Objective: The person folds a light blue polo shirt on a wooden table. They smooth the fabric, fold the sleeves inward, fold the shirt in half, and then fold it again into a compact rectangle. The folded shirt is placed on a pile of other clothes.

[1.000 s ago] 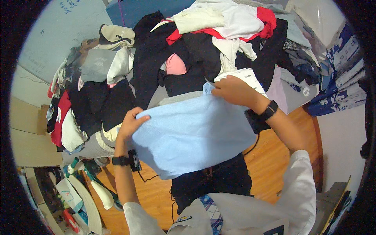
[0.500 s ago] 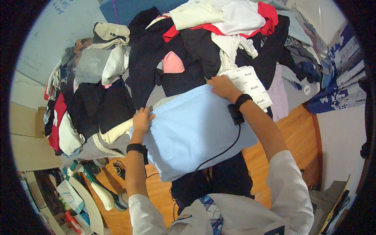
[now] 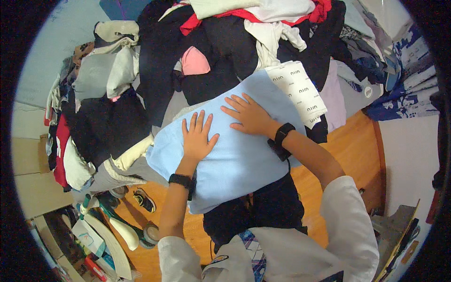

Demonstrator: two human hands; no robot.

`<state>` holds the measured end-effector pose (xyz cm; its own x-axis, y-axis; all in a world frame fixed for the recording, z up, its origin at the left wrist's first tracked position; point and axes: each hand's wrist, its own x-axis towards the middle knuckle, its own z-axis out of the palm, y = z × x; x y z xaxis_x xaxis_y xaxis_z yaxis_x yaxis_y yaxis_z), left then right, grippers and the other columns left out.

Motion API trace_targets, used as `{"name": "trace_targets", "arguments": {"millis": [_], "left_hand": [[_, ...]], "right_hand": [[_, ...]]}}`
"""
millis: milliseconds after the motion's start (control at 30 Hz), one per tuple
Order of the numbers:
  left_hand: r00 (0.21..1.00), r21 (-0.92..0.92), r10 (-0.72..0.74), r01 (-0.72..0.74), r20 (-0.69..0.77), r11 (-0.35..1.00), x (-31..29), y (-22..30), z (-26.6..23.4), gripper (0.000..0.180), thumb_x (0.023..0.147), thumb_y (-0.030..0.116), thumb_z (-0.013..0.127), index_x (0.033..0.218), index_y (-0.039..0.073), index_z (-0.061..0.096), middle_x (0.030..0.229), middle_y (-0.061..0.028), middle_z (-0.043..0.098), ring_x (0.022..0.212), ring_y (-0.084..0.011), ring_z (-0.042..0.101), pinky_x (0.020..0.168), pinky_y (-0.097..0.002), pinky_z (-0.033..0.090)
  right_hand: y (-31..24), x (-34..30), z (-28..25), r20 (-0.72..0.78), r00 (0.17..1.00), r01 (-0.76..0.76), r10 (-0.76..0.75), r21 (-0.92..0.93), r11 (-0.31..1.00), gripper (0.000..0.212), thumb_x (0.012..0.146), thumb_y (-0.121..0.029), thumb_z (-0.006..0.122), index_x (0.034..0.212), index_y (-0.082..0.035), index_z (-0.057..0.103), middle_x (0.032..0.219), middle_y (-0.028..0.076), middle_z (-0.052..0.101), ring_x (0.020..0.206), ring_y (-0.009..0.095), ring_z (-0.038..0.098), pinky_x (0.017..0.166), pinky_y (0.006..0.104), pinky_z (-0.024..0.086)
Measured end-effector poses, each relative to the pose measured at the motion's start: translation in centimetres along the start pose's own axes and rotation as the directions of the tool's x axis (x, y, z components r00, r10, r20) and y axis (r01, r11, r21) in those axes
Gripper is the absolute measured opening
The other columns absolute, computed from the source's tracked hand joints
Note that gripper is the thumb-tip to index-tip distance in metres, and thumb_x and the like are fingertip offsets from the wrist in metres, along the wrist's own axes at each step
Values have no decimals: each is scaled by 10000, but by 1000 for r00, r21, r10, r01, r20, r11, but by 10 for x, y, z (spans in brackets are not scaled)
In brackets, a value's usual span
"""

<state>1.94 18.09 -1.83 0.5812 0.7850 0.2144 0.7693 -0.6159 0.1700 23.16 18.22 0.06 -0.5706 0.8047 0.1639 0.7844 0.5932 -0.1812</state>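
A light blue cloth [image 3: 230, 164] lies spread over the near edge of the clothes pile and hangs down toward my legs. My left hand [image 3: 198, 137] rests flat on its left part, fingers spread. On the upper middle of the cloth lies my right hand [image 3: 251, 116], palm down with the fingers apart. Neither hand grips anything. Just right of the cloth's far corner is a white printed cloth [image 3: 300, 91], partly covered by the blue one. A black band sits on each of my wrists.
Heaped clothes cover the surface ahead: black garments [image 3: 110, 124], a pink piece [image 3: 195, 61], a red and white garment [image 3: 277, 11] and a lilac cloth [image 3: 335, 101]. A shoe [image 3: 144, 200] and a green and white scooter-like thing [image 3: 124, 230] are on the wooden floor at left.
Both hands have let go of the blue cloth's far edge and now lie flat on top of it. The cloth has settled lower onto the pile, and the view has shifted slightly.
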Motion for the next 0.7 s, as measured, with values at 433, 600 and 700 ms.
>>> {"name": "trace_targets", "arguments": {"millis": [433, 600, 700], "left_hand": [[1000, 62, -17, 16, 22, 998, -3, 2, 8, 596, 717, 378, 467, 1219, 101, 301, 1270, -127, 261, 1157, -316, 238, 916, -523, 137], [998, -7, 30, -29, 50, 1000, -59, 34, -17, 578, 706, 435, 482, 1205, 176, 349, 1268, -131, 267, 1146, -332, 250, 905, -531, 161], [984, -56, 67, -58, 167, 997, -108, 62, -37, 574, 679, 477, 495, 1163, 180, 410, 1254, -130, 287, 1142, -339, 254, 880, -560, 170]], "right_hand": [[-3, 3, 16, -26, 999, -26, 24, -83, 996, 531, 698, -334, 522, 1161, -107, 394, 1225, 138, 331, 1122, 278, 313, 900, 471, 239], [-22, -32, -30, 201, 979, 3, 6, -44, 999, 569, 692, -366, 533, 1166, -84, 391, 1203, 172, 354, 1102, 327, 334, 873, 470, 279], [-37, -82, -56, 433, 900, -61, 43, 29, 998, 580, 672, -357, 564, 1155, -79, 403, 1184, 168, 376, 1091, 328, 345, 881, 423, 291]]}}
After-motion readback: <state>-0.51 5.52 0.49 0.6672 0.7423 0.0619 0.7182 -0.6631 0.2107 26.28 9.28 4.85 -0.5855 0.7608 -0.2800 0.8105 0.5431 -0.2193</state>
